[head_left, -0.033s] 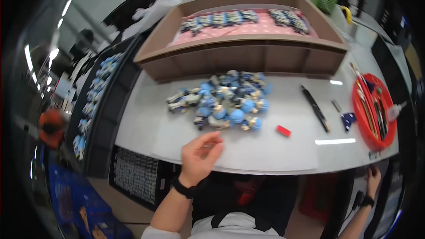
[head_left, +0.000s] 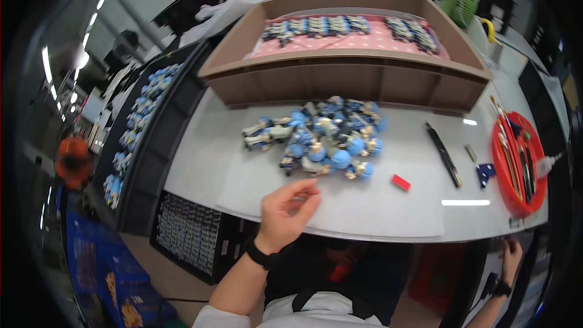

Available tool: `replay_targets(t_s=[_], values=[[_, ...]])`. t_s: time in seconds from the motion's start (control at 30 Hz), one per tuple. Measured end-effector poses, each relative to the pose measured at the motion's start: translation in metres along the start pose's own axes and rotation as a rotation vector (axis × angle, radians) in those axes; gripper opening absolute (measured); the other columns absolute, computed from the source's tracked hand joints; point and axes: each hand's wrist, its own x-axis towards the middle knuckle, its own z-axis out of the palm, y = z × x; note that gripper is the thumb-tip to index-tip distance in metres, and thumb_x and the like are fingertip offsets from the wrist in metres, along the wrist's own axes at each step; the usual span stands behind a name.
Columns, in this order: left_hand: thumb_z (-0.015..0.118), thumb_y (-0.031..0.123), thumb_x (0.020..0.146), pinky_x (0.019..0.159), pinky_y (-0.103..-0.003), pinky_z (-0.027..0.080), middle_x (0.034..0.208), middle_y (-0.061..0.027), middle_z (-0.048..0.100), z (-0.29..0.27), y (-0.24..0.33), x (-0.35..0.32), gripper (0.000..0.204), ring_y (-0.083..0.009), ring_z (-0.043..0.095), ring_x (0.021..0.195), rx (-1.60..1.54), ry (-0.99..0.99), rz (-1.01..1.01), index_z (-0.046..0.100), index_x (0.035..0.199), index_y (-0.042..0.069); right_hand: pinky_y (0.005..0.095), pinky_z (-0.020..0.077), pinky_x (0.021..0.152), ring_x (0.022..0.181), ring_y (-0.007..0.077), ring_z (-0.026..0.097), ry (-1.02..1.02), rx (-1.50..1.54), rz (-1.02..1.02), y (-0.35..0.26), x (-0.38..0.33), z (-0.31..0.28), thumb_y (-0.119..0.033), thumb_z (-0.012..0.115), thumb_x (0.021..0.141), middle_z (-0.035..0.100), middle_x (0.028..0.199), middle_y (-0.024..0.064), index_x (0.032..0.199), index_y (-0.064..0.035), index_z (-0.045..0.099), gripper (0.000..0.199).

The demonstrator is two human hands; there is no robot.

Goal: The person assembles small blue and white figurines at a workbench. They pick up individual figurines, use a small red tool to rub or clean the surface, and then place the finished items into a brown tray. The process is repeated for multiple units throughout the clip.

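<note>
The person's left hand hovers over the near edge of the white bench, forearm rising from below, fingers loosely curled with thumb and forefinger nearly meeting; it seems to hold nothing, though the view is small. Just beyond it lies a pile of blue-and-white figurines. The right hand hangs low at the far right, below the bench edge; its grip cannot be told. A red tray sits right.
</note>
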Motion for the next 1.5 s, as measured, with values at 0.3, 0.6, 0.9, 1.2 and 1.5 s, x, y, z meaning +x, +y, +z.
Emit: replay_targets(t_s=[0.3,0.6,0.9,1.2,1.5], values=[[0.064,-0.001,0.075,0.070,-0.028,0.051,0.090,-0.0108,0.064,-0.003,0.015,-0.006,0.022,-0.0192,0.062,0.081,0.164,-0.085,0.273,0.062,0.096,0.000,0.0195,0.0422,0.050,0.059,0.0123,0.054,-0.630,0.628,-0.383,-0.256,-0.109,0.124,-0.007,0.061,0.075,0.057,0.075,0.0088,0.091,0.0012,0.054,0.020],[0.063,0.004,0.072,0.074,-0.035,0.047,0.090,-0.0131,0.063,-0.080,0.046,0.060,0.018,-0.0293,0.059,0.085,0.607,-0.075,0.524,0.062,0.089,0.001,0.0176,0.0393,0.051,0.057,0.0055,0.052,-0.906,0.588,-0.595,-0.367,-0.137,0.270,-0.004,0.068,0.074,0.061,0.069,0.0034,0.087,0.0009,0.064,0.015],[0.067,0.012,0.068,0.073,-0.038,0.046,0.084,-0.0114,0.062,-0.103,0.020,0.102,0.024,-0.0295,0.056,0.084,1.104,-0.212,0.237,0.061,0.091,0.006,0.0162,0.0384,0.049,0.057,0.0024,0.050,-0.888,0.511,-0.590,-0.371,-0.144,0.290,-0.004,0.066,0.078,0.058,0.072,0.0018,0.089,0.0015,0.063,0.013],[0.065,0.004,0.074,0.070,-0.024,0.044,0.082,-0.0039,0.058,-0.104,0.038,0.048,0.044,-0.0102,0.052,0.076,0.526,-0.019,-0.036,0.053,0.116,0.003,0.0163,0.0404,0.051,0.061,0.0033,0.052,-0.905,0.543,-0.568,-0.370,-0.143,0.287,-0.004,0.065,0.079,0.059,0.073,0.0023,0.092,0.0015,0.062,0.014],[0.056,0.001,0.085,0.077,-0.023,0.044,0.102,-0.0043,0.057,-0.039,0.019,0.004,0.045,-0.0095,0.053,0.090,-0.479,-0.151,-0.215,0.042,0.127,0.002,0.0247,0.0495,0.069,0.087,0.0142,0.057,-0.932,0.784,-0.432,-0.368,-0.143,0.291,-0.008,0.058,0.085,0.058,0.103,0.0133,0.123,0.0003,0.044,0.041]])
